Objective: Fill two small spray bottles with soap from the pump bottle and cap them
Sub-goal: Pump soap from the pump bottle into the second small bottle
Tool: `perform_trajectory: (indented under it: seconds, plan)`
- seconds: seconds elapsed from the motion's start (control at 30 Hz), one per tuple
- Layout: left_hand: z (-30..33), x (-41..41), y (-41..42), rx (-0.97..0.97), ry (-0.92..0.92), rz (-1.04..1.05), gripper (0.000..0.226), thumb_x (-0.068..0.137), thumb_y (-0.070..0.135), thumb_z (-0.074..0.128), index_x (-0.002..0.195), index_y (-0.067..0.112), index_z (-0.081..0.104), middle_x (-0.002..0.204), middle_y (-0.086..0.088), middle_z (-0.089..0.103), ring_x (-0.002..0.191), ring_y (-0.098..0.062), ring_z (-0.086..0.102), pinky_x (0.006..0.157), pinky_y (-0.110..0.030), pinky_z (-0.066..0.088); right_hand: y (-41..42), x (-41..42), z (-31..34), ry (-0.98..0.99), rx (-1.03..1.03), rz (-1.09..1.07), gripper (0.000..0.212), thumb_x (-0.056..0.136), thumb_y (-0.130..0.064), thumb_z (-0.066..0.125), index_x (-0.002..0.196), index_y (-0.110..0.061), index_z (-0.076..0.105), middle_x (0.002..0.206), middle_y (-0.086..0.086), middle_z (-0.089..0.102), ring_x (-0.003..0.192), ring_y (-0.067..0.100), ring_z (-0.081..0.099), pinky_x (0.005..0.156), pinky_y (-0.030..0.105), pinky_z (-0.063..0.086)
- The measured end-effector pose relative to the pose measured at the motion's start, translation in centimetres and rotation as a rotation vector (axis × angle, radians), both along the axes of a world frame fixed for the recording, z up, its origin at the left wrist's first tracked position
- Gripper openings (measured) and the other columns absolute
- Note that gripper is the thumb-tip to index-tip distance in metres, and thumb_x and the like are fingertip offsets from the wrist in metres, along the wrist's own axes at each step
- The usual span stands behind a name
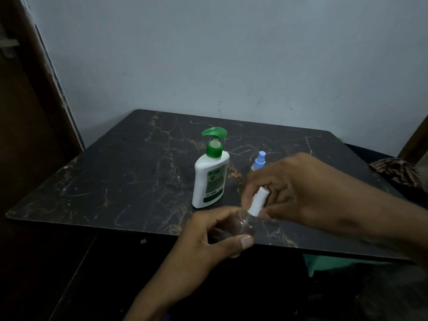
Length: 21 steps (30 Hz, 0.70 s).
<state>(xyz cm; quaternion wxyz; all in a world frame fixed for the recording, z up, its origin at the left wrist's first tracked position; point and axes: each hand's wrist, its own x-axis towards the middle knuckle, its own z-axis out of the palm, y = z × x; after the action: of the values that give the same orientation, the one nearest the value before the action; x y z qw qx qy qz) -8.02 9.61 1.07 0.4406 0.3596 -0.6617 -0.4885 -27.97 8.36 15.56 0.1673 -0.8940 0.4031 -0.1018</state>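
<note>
A white pump bottle [209,179] with a green pump head stands upright mid-table. Just right of it, a small spray bottle with a blue spray top [259,160] stands behind my right hand, its body mostly hidden. My left hand [208,237] grips a small clear spray bottle [240,224] over the table's near edge, tilted. My right hand [298,193] pinches that bottle's white spray cap [258,201], which sits at the bottle's neck. Whether the cap is screwed on or loose cannot be told.
The dark marble-patterned table [115,172] stands against a pale wall. A dark door frame [34,112] runs along the left. A patterned cloth [396,170] lies past the table's right edge, and green fabric [324,262] shows below the near edge.
</note>
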Motion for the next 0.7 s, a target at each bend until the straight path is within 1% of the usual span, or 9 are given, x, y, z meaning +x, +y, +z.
perform_trajectory:
  seconds: [0.07, 0.17, 0.23, 0.3, 0.37, 0.43, 0.53, 0.6, 0.7]
  plan:
    - [0.1, 0.3, 0.2, 0.056, 0.036, -0.075, 0.024, 0.093, 0.021, 0.077, 0.116, 0.014, 0.079, 0.109, -0.016, 0.078, 0.098, -0.023, 0.071, 0.085, -0.031, 0.055, 0.1, -0.2, 0.0, -0.002, -0.017, 0.083, 0.038, 0.08, 0.004, 0.073, 0.087, -0.034, 0.074, 0.094, -0.02, 0.071, 0.09, -0.001, 0.068, 0.075, 0.022, 0.055]
    - [0.1, 0.6, 0.3, 0.09, 0.064, -0.151, 0.024, 0.096, 0.018, 0.075, 0.118, 0.011, 0.078, 0.1, -0.011, 0.075, 0.093, -0.018, 0.066, 0.083, -0.027, 0.051, -0.2, -0.9, -0.5, -0.055, 0.055, 0.168, 0.034, 0.079, 0.006, 0.073, 0.085, -0.028, 0.076, 0.108, -0.018, 0.07, 0.101, 0.006, 0.068, 0.085, 0.025, 0.053]
    - [-0.1, 0.5, 0.4, 0.096, 0.071, -0.167, 0.028, 0.097, 0.017, 0.074, 0.124, 0.01, 0.077, 0.103, -0.018, 0.074, 0.092, -0.026, 0.067, 0.086, -0.03, 0.051, -0.3, -1.3, -1.1, -0.123, 0.118, 0.188, 0.028, 0.081, 0.007, 0.073, 0.086, -0.02, 0.078, 0.108, -0.012, 0.072, 0.102, 0.015, 0.069, 0.089, 0.035, 0.053]
    - [-0.2, 0.3, 0.5, 0.08, 0.071, -0.156, 0.029, 0.097, 0.016, 0.074, 0.126, 0.01, 0.076, 0.106, -0.013, 0.076, 0.094, -0.026, 0.069, 0.088, -0.031, 0.051, -0.2, -1.3, -1.7, -0.247, 0.236, 0.186, 0.025, 0.084, 0.008, 0.072, 0.094, -0.014, 0.077, 0.106, -0.001, 0.073, 0.104, 0.024, 0.069, 0.091, 0.045, 0.054]
    - [-0.3, 0.3, 0.6, 0.067, 0.079, -0.127, 0.027, 0.097, 0.015, 0.075, 0.124, 0.011, 0.077, 0.11, -0.012, 0.078, 0.101, -0.022, 0.071, 0.091, -0.03, 0.053, -0.3, -1.3, -1.9, -0.32, 0.238, 0.148, 0.024, 0.088, 0.001, 0.072, 0.105, -0.016, 0.074, 0.111, -0.001, 0.072, 0.11, 0.022, 0.067, 0.095, 0.042, 0.054]
    - [-0.2, 0.3, 0.5, 0.063, 0.078, -0.11, 0.026, 0.097, 0.016, 0.075, 0.123, 0.012, 0.077, 0.109, -0.016, 0.077, 0.1, -0.024, 0.07, 0.09, -0.033, 0.053, -0.5, -1.3, -2.1, -0.267, 0.05, 0.069, 0.02, 0.091, -0.022, 0.073, 0.11, -0.027, 0.071, 0.108, -0.012, 0.072, 0.103, 0.009, 0.069, 0.088, 0.032, 0.056]
    - [-0.1, 0.3, 0.5, 0.055, 0.054, -0.096, 0.025, 0.098, 0.013, 0.075, 0.123, 0.013, 0.077, 0.096, -0.007, 0.074, 0.092, -0.012, 0.065, 0.083, -0.027, 0.05, -0.3, -0.7, -2.2, -0.028, -0.189, -0.007, 0.023, 0.087, -0.055, 0.066, 0.101, -0.037, 0.069, 0.086, -0.021, 0.07, 0.076, -0.004, 0.067, 0.065, 0.019, 0.052]
    - [0.0, 0.3, 0.6, 0.056, 0.043, -0.085, 0.028, 0.097, 0.009, 0.076, 0.125, 0.016, 0.077, 0.099, 0.004, 0.077, 0.094, -0.006, 0.069, 0.084, -0.022, 0.051, -0.3, -0.4, -2.4, 0.036, -0.21, 0.006, 0.018, 0.087, -0.052, 0.068, 0.091, -0.035, 0.07, 0.076, -0.019, 0.068, 0.071, -0.002, 0.065, 0.057, 0.015, 0.045]
    - [-0.4, 0.7, 0.6, 0.048, 0.016, -0.082, 0.028, 0.096, 0.015, 0.078, 0.124, 0.016, 0.078, 0.108, -0.014, 0.077, 0.1, -0.013, 0.069, 0.089, -0.028, 0.053, 0.2, -1.0, -1.0, -0.012, -0.17, 0.011, 0.006, 0.085, -0.038, 0.075, 0.089, -0.034, 0.072, 0.08, -0.019, 0.071, 0.074, 0.0, 0.067, 0.06, 0.018, 0.05]
